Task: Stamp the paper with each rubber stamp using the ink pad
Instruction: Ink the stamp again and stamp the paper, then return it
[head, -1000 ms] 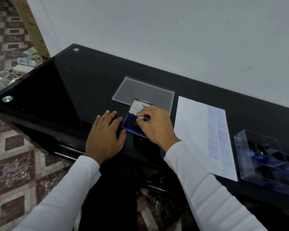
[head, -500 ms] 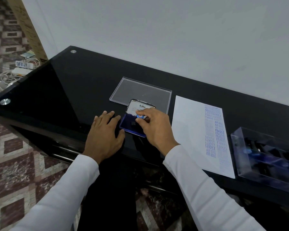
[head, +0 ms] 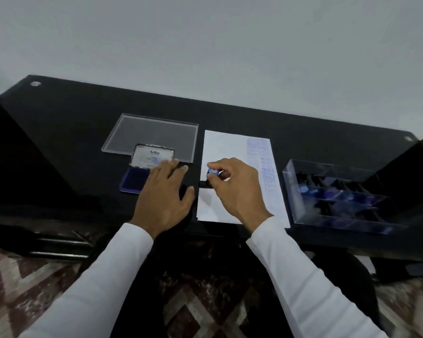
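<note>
Left hand (head: 164,193) beside ink pad (head: 134,182)

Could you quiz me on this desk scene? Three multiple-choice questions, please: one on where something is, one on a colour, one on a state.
1. Where is the rubber stamp?
A. Over the paper's left edge
B. On the ink pad
C. In the clear box

2. What colour is the ink pad?
A. Red
B. Blue
C. Green

3. How is the ink pad's lid?
A. Shut
B. Missing
C. Open

Answers: 1 A, the right hand pinches it above the paper; 2 B, its surface shows deep blue; 3 C, the lid stands raised behind the pad.
</note>
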Demonstrator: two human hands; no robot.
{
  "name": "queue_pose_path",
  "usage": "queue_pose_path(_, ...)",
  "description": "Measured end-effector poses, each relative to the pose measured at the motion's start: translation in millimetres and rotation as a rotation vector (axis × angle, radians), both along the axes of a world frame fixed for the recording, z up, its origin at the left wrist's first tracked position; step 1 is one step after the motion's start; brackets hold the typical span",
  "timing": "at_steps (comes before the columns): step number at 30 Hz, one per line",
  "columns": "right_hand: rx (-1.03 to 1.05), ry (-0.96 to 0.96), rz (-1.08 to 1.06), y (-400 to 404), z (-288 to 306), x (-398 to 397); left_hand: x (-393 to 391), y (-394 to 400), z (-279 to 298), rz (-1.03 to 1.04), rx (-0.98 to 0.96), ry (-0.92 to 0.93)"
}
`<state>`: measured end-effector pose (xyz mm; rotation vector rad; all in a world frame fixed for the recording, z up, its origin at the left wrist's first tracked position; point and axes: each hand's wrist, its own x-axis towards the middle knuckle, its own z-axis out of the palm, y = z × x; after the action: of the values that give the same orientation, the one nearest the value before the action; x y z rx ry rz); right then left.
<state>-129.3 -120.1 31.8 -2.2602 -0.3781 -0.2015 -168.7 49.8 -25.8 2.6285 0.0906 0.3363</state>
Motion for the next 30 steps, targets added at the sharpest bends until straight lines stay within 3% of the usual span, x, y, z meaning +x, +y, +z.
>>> queue_pose_path(12, -0.049, 0.006, -0.159, -94, -3, -5, 22, -94, -5, -0.178, 0.026, 0.059)
queue_pose_path(30, -0.051, -0.044, -0.173, -119, -13, -13, 35, -111, -20, -0.237, 0.086, 0.054)
